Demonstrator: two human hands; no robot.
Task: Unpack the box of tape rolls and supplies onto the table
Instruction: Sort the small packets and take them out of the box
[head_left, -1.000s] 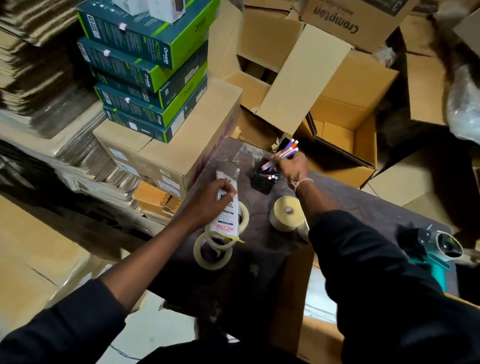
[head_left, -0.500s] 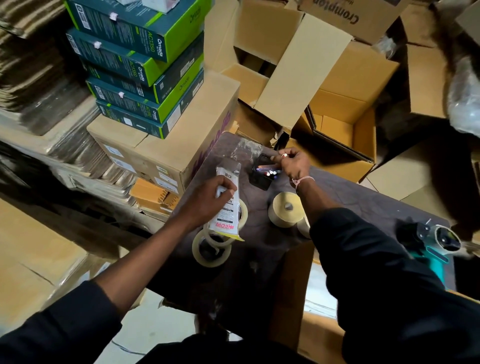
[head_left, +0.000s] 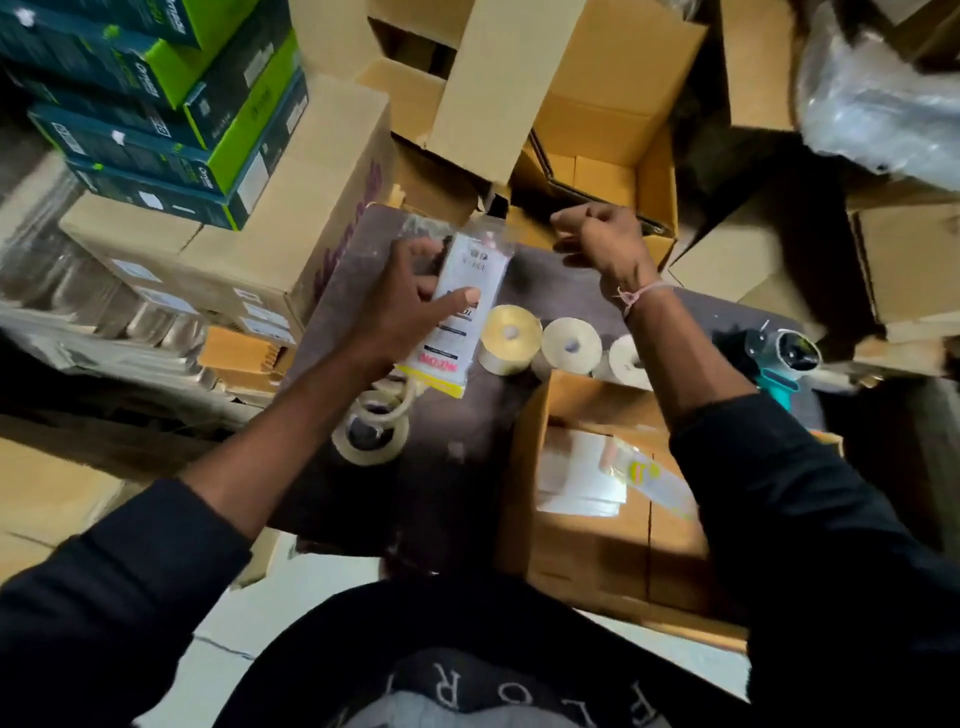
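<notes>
Head view. Half a second ago the right hand (head_left: 602, 244) was pressing a bundle of pens into a small dark holder at the far edge of the table (head_left: 457, 467); now it has lifted clear, curled into a loose fist that pinches nothing I can make out, though motion blur leaves that uncertain. The holder no longer shows, probably hidden behind the packet. The left hand (head_left: 410, 306) still grips the white packet (head_left: 457, 317), thumb across its front and fingers behind, but has carried it up and away from the flat tape rings (head_left: 371, 431), which now lie just below and nearer the body than that hand.

That suggests the pens are delivered and the packet is next to be set down.

The camera has also tipped downward, so the open cardboard box (head_left: 576, 530) appears under the right forearm. White sheets and a clear sleeve lie inside, so unpacking is not finished.

Three cream tape rolls (head_left: 569, 343) stand in a row between the two wrists, edges touching or nearly so. A teal tape dispenser (head_left: 779, 364) sits to the right of the right forearm.
</notes>
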